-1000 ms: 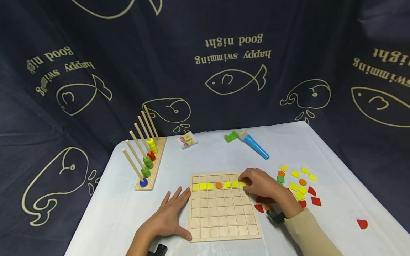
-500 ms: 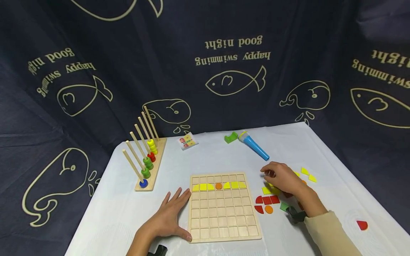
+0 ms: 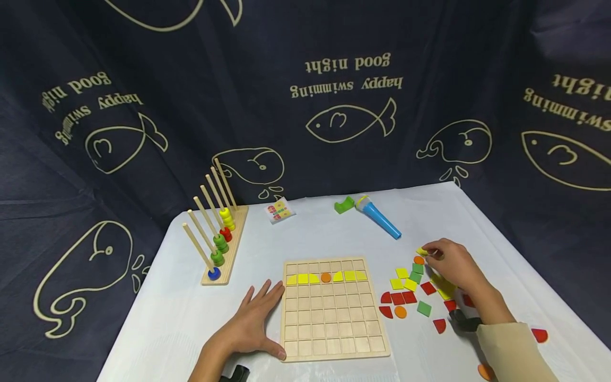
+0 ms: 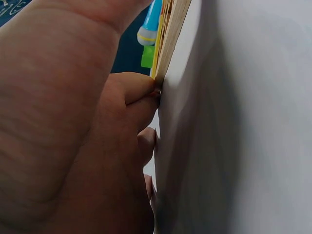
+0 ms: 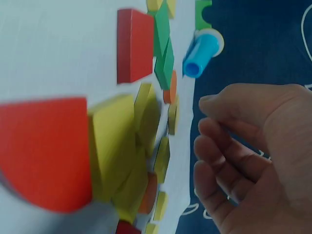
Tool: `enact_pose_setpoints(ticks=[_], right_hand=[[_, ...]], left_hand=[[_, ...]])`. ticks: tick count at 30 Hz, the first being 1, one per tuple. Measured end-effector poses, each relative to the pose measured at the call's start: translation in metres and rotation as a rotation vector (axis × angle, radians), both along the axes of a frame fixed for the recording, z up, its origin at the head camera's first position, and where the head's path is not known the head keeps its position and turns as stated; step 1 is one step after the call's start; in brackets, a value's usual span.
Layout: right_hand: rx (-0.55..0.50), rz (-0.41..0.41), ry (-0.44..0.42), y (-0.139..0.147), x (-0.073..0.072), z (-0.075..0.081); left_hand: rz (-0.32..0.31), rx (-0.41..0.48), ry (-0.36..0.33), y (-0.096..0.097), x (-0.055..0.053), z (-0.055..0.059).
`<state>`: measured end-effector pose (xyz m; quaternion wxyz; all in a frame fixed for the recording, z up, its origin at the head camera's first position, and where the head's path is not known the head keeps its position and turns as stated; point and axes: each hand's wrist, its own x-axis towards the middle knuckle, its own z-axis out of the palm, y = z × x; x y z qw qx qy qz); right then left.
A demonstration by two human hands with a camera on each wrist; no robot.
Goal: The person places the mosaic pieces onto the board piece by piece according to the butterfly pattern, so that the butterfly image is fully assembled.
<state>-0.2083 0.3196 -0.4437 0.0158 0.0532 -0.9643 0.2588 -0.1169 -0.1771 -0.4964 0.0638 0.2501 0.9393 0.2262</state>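
Note:
My left hand (image 3: 250, 321) lies with spread fingers along the left edge of a wooden grid board (image 3: 332, 317); its thumb touches the near left corner. In the left wrist view, fingertips meet the board's side (image 4: 173, 41). One row of the board holds yellow pieces and an orange disc (image 3: 326, 277). To the right, my right hand (image 3: 457, 263) hovers over loose tiles, fingertips close to a small yellow tile (image 3: 422, 251). In the right wrist view its fingers are loosely bent with nothing visible between them, apart from that yellow tile (image 5: 173, 116).
Red tiles (image 3: 397, 298), green tiles (image 3: 424, 309) and yellow squares (image 3: 402, 272) are scattered right of the board. A peg stand with coloured rings (image 3: 234, 254) stands left. Behind lie a picture card (image 3: 280, 210), a green block (image 3: 344, 205) and a blue toy microphone (image 3: 382, 218).
My right hand has left the yellow piece at the row's right end and moved right over the loose tiles, uncovering yellow and red ones. The left hand has stayed put.

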Motion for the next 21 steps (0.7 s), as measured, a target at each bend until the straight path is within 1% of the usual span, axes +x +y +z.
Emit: enact_pose_setpoints(ticks=[8,14,21], right_hand=[[0.043,-0.07,-0.062,0.017,0.003,-0.009],[0.044,-0.069,-0.082,0.025,0.005,-0.012],[0.036,-0.085,-0.093,0.025,0.004,-0.013]], left_hand=[[-0.001,0.003,-0.002,0.0,0.0,0.0],[0.0,0.0,0.001,0.0,0.001,0.001],[0.0,0.006,0.0,0.0,0.001,0.001]])
